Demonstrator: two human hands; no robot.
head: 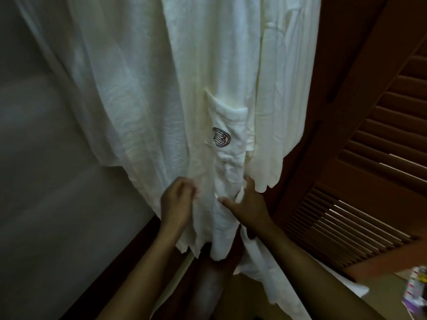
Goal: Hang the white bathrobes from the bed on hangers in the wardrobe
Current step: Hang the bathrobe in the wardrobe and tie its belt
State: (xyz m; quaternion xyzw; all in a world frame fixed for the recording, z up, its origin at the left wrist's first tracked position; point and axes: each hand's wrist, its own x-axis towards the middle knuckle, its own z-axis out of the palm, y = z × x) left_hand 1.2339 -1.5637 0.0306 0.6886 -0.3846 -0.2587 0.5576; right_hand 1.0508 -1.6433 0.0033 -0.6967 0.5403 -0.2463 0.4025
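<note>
A white bathrobe (184, 88) hangs in front of me and fills the upper middle of the view. Its chest pocket (227, 132) carries a dark spiral logo. The hanger and rail lie above the frame, out of sight. My left hand (176, 202) is at the robe's lower hem on the left, fingers curled into the cloth. My right hand (247, 204) lies with spread fingers flat against the robe's lower right part, just below the pocket. More white cloth (275, 273) trails down under my right forearm.
A dark wooden louvred wardrobe door (369, 146) stands open on the right. On the left is a pale wall panel (46, 181) with a dark wooden edge (120, 262) below it. Blurred coloured items (416, 287) sit at the lower right corner.
</note>
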